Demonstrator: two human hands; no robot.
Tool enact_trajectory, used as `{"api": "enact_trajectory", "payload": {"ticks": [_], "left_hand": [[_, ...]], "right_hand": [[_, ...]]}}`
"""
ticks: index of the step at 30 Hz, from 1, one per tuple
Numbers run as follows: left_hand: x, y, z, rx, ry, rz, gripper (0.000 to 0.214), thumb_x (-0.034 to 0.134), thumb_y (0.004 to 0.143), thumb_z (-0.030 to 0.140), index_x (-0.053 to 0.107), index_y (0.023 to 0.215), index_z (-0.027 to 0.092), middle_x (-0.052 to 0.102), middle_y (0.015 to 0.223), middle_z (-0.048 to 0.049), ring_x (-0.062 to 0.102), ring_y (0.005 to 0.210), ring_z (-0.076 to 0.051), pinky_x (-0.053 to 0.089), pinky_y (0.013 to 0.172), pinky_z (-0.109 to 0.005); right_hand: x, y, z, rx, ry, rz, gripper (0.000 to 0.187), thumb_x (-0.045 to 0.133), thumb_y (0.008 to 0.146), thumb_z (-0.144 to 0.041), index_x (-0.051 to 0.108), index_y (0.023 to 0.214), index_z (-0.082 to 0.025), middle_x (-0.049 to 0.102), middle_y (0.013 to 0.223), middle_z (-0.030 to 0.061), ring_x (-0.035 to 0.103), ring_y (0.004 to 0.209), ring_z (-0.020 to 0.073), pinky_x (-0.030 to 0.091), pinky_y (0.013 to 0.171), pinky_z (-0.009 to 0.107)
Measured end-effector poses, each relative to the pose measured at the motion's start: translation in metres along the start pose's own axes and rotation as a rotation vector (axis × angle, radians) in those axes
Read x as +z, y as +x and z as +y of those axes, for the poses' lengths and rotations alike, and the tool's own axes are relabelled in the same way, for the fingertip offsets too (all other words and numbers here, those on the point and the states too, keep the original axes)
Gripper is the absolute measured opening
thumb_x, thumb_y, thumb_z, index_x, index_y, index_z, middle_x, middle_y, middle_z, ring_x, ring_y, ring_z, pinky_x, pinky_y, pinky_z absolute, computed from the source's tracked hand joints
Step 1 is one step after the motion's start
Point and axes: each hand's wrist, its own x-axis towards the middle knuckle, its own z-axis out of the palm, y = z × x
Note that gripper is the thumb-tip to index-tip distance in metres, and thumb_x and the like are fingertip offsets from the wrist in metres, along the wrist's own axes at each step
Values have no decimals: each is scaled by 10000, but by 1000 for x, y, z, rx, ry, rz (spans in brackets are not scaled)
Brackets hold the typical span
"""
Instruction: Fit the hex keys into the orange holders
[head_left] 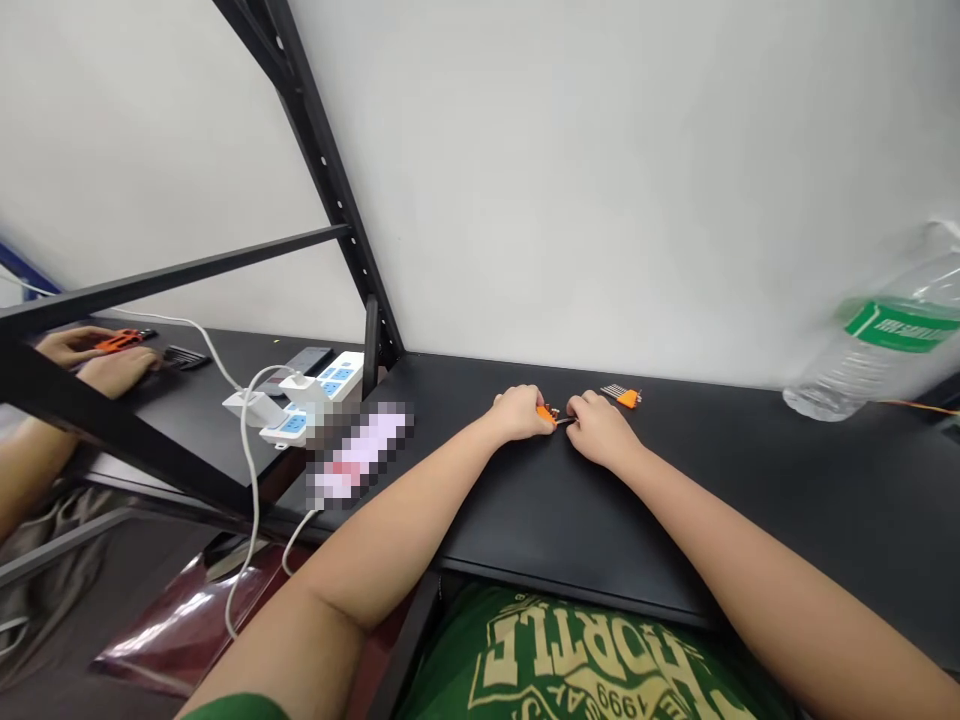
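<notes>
My left hand is closed around a small orange hex key holder, whose end shows past the fingers above the black tabletop. A thin dark hex key bridges the gap between my two hands. On its other end, the fingers of my right hand are pinched. Just beyond the right hand lies a second hex key set, its silver keys fanned out from an orange holder.
A clear bottle with a green label stands at the right. To the left are a phone, a white power strip with cables, and a black metal frame. Past the frame, another person's hands hold an orange item.
</notes>
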Motion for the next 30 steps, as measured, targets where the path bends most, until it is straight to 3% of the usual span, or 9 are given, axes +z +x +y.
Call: {"api": "enact_trajectory", "payload": {"ticks": [4, 9, 13, 18, 21, 26, 30], "left_hand": [[-2, -2, -5, 97, -13, 24, 400, 786, 649, 399, 641, 984, 235, 740, 1022, -67, 704, 919, -271, 530, 747, -330], [0, 2, -5, 221, 50, 76, 361, 755, 665, 341, 683, 1001, 231, 739, 1015, -82, 707, 914, -288, 541, 749, -343], [3, 1, 0, 284, 91, 105, 414, 717, 697, 336, 718, 1093, 216, 732, 1070, -99, 698, 966, -296, 549, 827, -363], [4, -8, 8, 352, 117, 135, 261, 678, 729, 362, 740, 938, 219, 720, 904, -87, 685, 849, -281, 535, 735, -364], [5, -12, 14, 344, 90, 160, 180, 652, 755, 348, 725, 866, 227, 707, 849, -74, 678, 799, -260, 529, 713, -352], [4, -12, 17, 296, 57, 179, 245, 695, 740, 347, 739, 953, 234, 735, 941, -78, 700, 870, -273, 551, 780, -358], [3, -10, 11, 230, 56, 139, 262, 700, 741, 392, 748, 955, 250, 751, 945, -69, 707, 866, -288, 556, 760, -373]], "right_hand": [[-13, -3, 10, 41, -64, -45, 146, 529, 874, -134, 621, 967, -197, 649, 994, 121, 615, 945, 277, 414, 774, 357], [-28, -4, 31, 138, -21, -163, 95, 554, 853, -150, 613, 884, -218, 680, 974, 94, 628, 875, 255, 413, 736, 348], [-29, -4, 36, 11, 129, -67, 84, 576, 844, -160, 637, 855, -216, 681, 981, 72, 621, 912, 226, 441, 794, 336], [-21, -1, 22, -153, 409, 41, 125, 566, 921, -264, 679, 933, -210, 705, 943, 41, 636, 860, 185, 468, 799, 311], [-16, 3, 16, -149, 399, 81, 150, 544, 921, -240, 680, 867, -208, 715, 894, 40, 639, 825, 190, 464, 775, 317], [-11, 5, 13, -90, 350, 152, 126, 567, 868, -201, 688, 838, -209, 725, 846, 45, 646, 788, 201, 463, 746, 319], [-11, 5, 18, -97, 402, 132, 171, 552, 883, -209, 722, 869, -223, 757, 877, 38, 668, 792, 197, 477, 756, 317]]}}
